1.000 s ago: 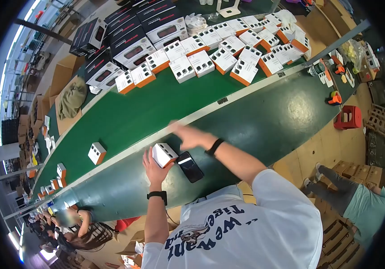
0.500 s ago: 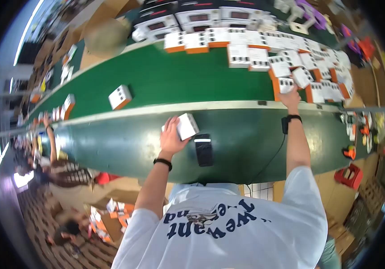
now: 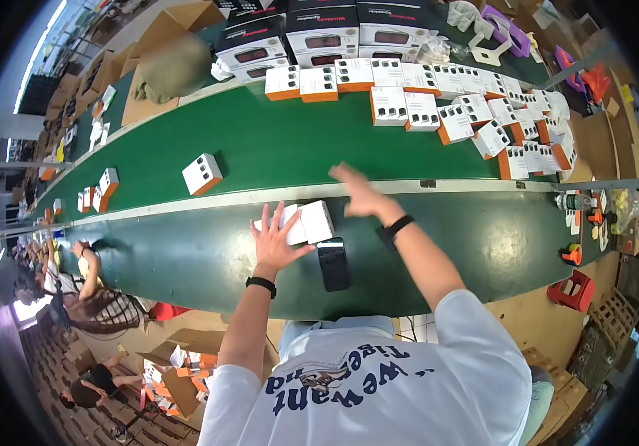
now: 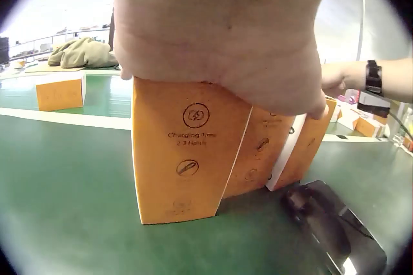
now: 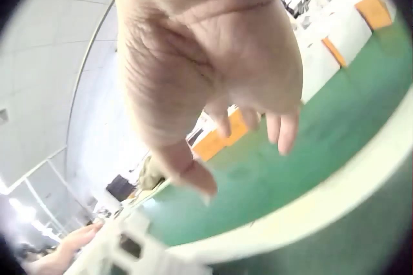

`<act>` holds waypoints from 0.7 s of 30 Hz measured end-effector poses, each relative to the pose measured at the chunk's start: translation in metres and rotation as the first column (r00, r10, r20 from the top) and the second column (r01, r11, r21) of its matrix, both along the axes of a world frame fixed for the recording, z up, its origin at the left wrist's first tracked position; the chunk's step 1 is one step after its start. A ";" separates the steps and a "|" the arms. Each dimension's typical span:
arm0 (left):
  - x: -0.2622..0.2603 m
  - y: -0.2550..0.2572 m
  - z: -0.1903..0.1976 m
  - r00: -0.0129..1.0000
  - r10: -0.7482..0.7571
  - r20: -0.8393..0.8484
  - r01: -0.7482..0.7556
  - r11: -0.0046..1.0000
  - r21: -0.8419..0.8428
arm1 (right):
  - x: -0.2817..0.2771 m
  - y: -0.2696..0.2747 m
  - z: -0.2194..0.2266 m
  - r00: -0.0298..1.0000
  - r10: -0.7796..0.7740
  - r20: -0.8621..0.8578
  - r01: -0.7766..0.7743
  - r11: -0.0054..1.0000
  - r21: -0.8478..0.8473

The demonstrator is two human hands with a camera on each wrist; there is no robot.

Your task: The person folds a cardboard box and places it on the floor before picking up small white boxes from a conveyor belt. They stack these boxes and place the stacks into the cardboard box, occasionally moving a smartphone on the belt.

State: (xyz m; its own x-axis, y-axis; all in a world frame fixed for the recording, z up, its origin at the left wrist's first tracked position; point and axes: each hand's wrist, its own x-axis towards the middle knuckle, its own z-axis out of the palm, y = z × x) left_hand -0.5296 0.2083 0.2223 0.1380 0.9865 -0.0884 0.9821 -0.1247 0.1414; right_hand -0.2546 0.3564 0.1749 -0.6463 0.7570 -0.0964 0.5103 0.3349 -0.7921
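The left hand (image 3: pixel 275 241) lies with fingers spread and nearly straight on top of a small group of white-and-orange boxes (image 3: pixel 303 223) that stand on the dark green table (image 3: pixel 185 260), just short of the pale strip edging the belt. The left wrist view shows the palm pressing down on the boxes (image 4: pixel 187 152), their orange sides upright and touching one another; it is not curled round any of them. A black phone (image 3: pixel 333 264) lies flat on the table just beside the boxes, on the person's side.

The right hand (image 3: pixel 360 195) hangs above the pale strip, just right of the boxes, fingers loose and apart, holding nothing; the right wrist view shows the same bare, relaxed hand (image 5: pixel 213 88) over the green belt (image 5: pixel 303 146).

On the belt (image 3: pixel 275 145) one lone box (image 3: pixel 202 174) sits to the left, and many more boxes (image 3: pixel 438 100) lie along its far side.
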 end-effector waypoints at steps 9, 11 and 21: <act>-0.002 0.001 -0.004 1.000 0.008 -0.018 -0.008 1.000 -0.022 | 0.029 0.162 -0.018 0.509 -0.691 0.513 0.529 0.721 0.447; -0.002 0.002 -0.006 1.000 0.021 -0.010 -0.022 1.000 -0.023 | 0.022 0.172 -0.025 0.497 -0.719 0.486 0.539 0.694 0.477; -0.004 0.001 0.002 0.999 0.035 -0.006 -0.035 0.999 -0.032 | 0.027 0.178 -0.003 0.532 -0.633 0.562 0.555 0.762 0.333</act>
